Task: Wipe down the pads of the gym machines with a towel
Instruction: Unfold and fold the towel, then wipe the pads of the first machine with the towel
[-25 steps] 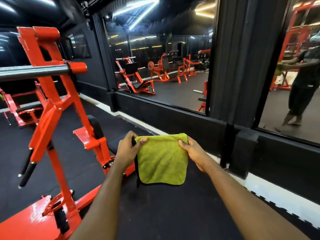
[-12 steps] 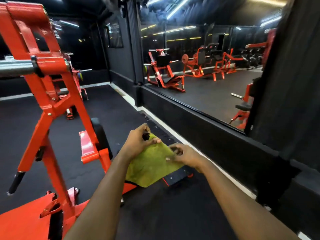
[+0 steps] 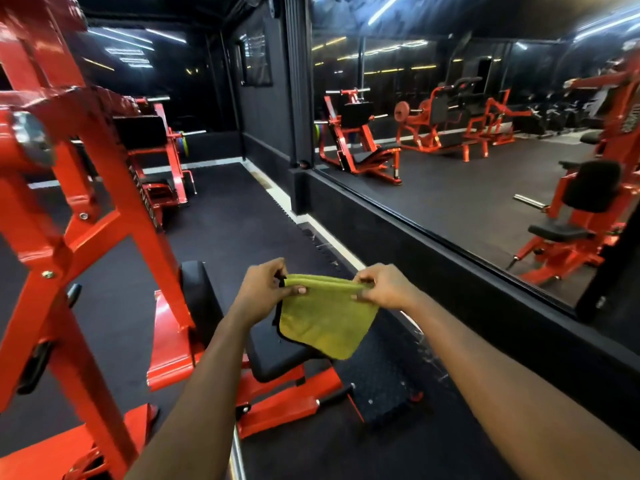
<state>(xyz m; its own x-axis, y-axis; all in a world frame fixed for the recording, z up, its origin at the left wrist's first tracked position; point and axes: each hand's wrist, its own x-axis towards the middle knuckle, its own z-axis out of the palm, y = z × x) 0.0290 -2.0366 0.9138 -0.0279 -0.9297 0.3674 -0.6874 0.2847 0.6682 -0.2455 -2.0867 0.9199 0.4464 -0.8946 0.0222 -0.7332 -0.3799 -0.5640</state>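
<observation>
A folded yellow-green towel (image 3: pixel 325 318) with a black edge hangs in the air between my hands. My left hand (image 3: pixel 265 292) pinches its top left corner and my right hand (image 3: pixel 384 287) pinches its top right corner. Below the towel lies the black seat pad (image 3: pixel 273 355) of the orange machine (image 3: pixel 104 244). An upright black back pad (image 3: pixel 199 292) stands just left of the seat, beside my left forearm.
The orange frame of the machine fills the left side, with a steel bar end (image 3: pixel 31 142). A large wall mirror (image 3: pixel 467 161) on the right reflects other orange machines. Black rubber floor (image 3: pixel 228 223) runs ahead to another machine (image 3: pixel 156 157) at the back.
The view has turned left and down over the seat pad. The towel, held flat by both hands a second ago, is now folded over along its top edge.
</observation>
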